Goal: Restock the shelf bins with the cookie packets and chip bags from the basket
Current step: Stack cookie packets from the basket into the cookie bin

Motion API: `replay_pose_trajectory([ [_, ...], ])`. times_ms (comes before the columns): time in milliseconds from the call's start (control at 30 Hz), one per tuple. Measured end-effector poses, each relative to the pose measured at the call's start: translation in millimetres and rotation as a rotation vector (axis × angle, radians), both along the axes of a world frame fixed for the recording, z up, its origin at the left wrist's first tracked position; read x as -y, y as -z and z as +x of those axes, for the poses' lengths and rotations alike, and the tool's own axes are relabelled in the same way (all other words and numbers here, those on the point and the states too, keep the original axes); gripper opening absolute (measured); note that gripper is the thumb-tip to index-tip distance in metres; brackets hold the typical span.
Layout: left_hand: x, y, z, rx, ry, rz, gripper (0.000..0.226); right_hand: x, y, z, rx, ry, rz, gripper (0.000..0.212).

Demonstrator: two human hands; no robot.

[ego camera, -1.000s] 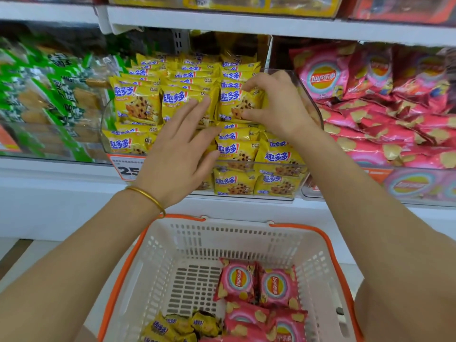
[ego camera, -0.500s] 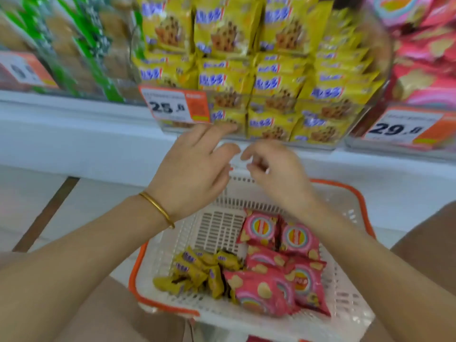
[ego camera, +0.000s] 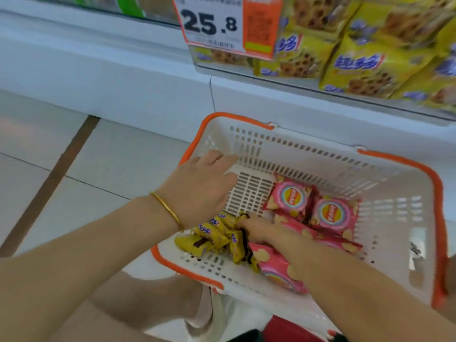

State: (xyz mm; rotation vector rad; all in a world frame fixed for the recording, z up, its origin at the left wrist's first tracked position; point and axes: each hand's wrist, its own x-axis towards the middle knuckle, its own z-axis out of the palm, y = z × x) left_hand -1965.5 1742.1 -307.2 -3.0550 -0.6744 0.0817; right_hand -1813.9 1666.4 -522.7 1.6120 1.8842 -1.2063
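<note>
A white basket with an orange rim (ego camera: 237, 118) sits below the shelf. Inside it, several yellow cookie packets (ego camera: 212, 234) lie at the near left and pink chip bags (ego camera: 293, 198) at the middle and right. My right hand (ego camera: 259, 230) is down in the basket with its fingertips on the yellow packets; the fingers are partly buried, so the grip is unclear. My left hand (ego camera: 199, 186), with a gold bangle at the wrist, hovers over the basket's left side with relaxed fingers and holds nothing. The clear shelf bin of yellow cookie packets (ego camera: 357, 62) is at the top right.
A price tag reading 25.8 (ego camera: 222, 23) hangs on the front of the cookie bin. The white shelf base (ego camera: 123, 77) runs behind the basket. Tiled floor (ego camera: 49, 156) lies to the left. My knees are below the basket.
Both hands have dropped from the shelf bin to the basket. The right hand has gone down onto the yellow packets, the left has moved over the basket's left side. The view has tilted down.
</note>
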Motion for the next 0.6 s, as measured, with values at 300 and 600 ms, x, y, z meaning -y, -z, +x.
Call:
replay_pose_trajectory([
  [300,-12.9,-4.1,7.1,-0.083,-0.050,-0.078,0.023,8.4,8.5,23.3,-0.043,0.133,0.160,0.025],
  [600,1.7,-16.1,26.4,-0.205,-0.128,-0.117,0.036,18.4,13.6,9.2,-0.169,0.388,0.142,0.037],
])
